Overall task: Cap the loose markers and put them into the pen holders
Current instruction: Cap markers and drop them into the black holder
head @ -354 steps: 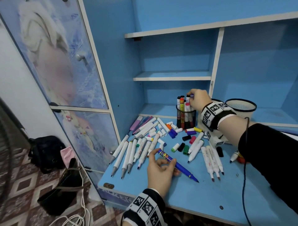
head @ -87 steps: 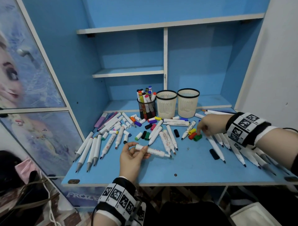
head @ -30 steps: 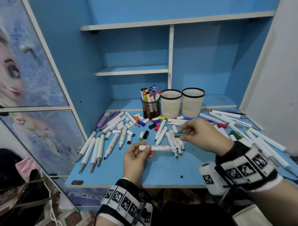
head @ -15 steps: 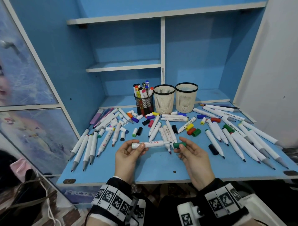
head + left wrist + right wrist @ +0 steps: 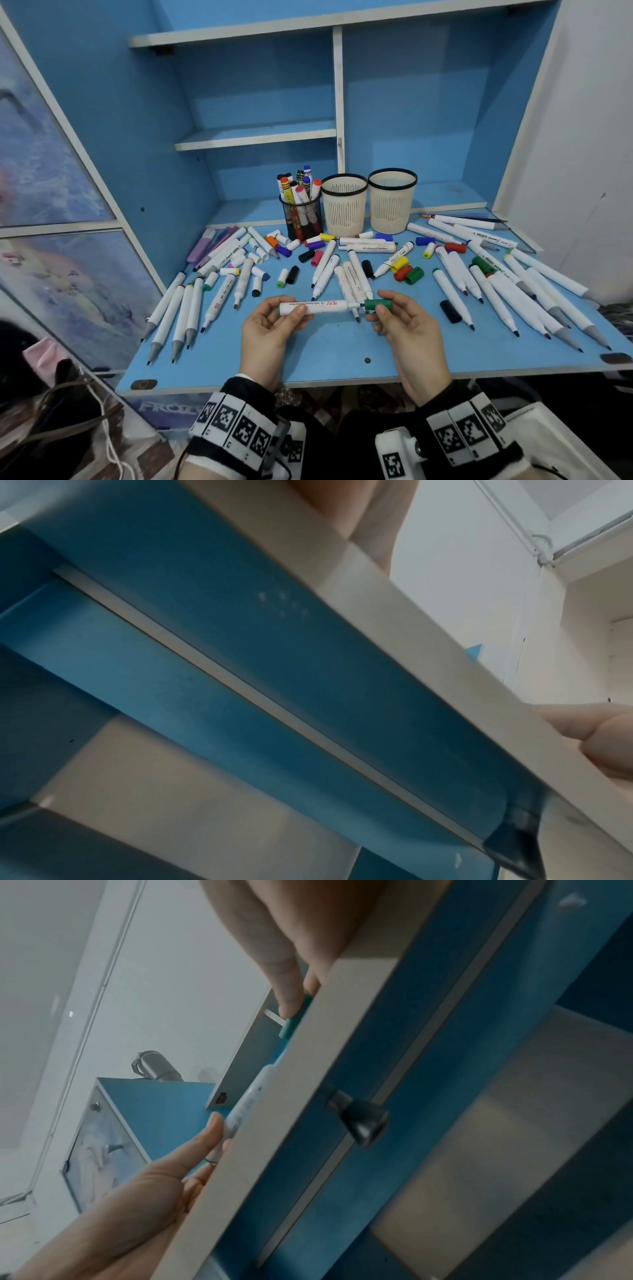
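Over the near middle of the blue desk (image 5: 335, 353), my left hand (image 5: 274, 322) grips a white marker (image 5: 315, 307) level by its left end. My right hand (image 5: 394, 313) pinches a green cap (image 5: 376, 304) at the marker's tip; the tip sits at the cap's mouth. The right wrist view shows the green cap (image 5: 294, 1020) under my fingertips, the white marker (image 5: 246, 1099) below it and my left hand (image 5: 164, 1175) on its end. A black mesh holder (image 5: 301, 219) with capped markers and two empty cream holders (image 5: 344, 205) (image 5: 392, 202) stand at the desk's back.
Several uncapped white markers lie fanned on the desk's left (image 5: 181, 315) and right (image 5: 534, 294), with loose coloured caps (image 5: 406, 270) scattered in the middle. Blue shelves rise behind the holders. The desk's front edge fills the left wrist view (image 5: 411, 631).
My right hand brought the green cap from the desk's middle down to the marker's tip. The left hand has kept the marker level near the front edge.
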`<state>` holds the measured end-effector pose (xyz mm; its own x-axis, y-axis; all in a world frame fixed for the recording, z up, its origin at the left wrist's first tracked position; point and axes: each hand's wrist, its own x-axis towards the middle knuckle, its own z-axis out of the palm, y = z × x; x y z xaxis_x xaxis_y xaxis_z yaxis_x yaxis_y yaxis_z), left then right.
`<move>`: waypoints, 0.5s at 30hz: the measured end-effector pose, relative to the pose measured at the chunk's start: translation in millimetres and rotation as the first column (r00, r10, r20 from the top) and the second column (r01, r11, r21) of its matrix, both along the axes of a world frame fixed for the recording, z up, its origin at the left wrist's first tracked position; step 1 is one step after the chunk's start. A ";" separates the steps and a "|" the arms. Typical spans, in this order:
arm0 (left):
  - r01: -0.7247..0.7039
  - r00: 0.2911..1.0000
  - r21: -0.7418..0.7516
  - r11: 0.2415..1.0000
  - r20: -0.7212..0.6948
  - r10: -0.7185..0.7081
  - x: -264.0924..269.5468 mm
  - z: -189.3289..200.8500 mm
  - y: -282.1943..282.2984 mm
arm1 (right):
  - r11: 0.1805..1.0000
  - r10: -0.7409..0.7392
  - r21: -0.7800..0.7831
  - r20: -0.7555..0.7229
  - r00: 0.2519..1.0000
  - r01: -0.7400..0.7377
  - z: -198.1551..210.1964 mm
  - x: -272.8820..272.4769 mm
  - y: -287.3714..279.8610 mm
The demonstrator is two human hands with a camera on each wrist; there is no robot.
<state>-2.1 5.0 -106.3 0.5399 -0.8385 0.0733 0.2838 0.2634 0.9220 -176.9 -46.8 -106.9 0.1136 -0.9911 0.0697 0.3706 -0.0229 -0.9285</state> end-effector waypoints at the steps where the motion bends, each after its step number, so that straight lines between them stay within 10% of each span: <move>1: -0.001 1.000 -0.002 1.000 -0.004 0.001 -0.1 0.1 0.3 | 1.000 0.000 0.002 0.011 1.000 0.000 -0.3 -0.3 -0.1; 15: 0.124 0.976 0.093 0.988 0.170 -0.139 -1.6 2.0 4.3 | 0.994 0.107 -0.028 -0.062 0.992 -0.108 -1.9 -6.4 1.0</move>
